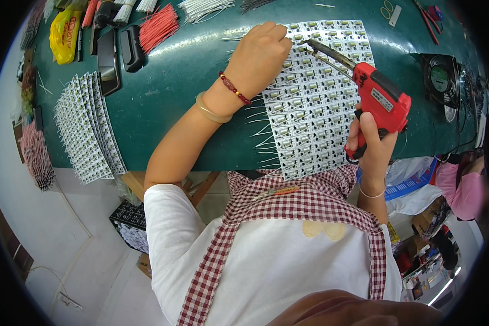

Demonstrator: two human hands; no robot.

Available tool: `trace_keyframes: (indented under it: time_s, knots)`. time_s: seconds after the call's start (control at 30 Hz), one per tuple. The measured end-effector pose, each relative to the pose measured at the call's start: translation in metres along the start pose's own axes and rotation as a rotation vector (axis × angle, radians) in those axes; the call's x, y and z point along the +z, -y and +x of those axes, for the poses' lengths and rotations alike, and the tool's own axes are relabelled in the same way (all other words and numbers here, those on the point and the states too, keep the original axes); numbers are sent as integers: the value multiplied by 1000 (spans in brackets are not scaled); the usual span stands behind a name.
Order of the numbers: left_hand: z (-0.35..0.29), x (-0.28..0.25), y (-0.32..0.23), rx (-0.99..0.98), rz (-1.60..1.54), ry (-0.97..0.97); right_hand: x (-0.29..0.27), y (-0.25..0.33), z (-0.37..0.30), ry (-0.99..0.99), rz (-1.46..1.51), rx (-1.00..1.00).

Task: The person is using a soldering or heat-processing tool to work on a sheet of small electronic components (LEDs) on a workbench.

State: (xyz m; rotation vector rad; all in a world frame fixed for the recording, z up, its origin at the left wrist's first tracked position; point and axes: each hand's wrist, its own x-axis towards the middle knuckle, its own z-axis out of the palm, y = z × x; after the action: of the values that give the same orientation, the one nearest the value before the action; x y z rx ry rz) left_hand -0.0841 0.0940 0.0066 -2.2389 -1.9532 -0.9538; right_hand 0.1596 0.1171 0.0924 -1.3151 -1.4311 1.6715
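A large sheet of white circuit boards (323, 103) with rows of small parts lies on the green table in front of me, its near end over the edge. My right hand (370, 138) is wrapped round the handle of a red soldering gun (379, 98). The gun's metal tip points left, onto or just above the upper left part of the sheet. My left hand (263, 51) is closed beside that tip at the sheet's left edge; its fingertips are turned away, so what they hold is hidden. Thin white wires (263, 133) stick out along that left edge.
A stack of similar board sheets (87, 127) lies at the left. Red wires (158, 28), white wires (201, 8), black trays (108, 62) and a yellow bag (65, 35) sit at the back left. A black fan (441, 81) stands at the right, with red-handled pliers (428, 23) behind.
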Motion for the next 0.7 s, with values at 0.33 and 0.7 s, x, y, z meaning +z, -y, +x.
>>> trace_keyframes:
  time_s: [0.33,0.7]
  knots:
    - [-1,-3,2,-23,0,32,2,-7,-3,25,-46,32]
    - [-1,-1,1,-21,-9,11,4,-18,-13,35,-166,11]
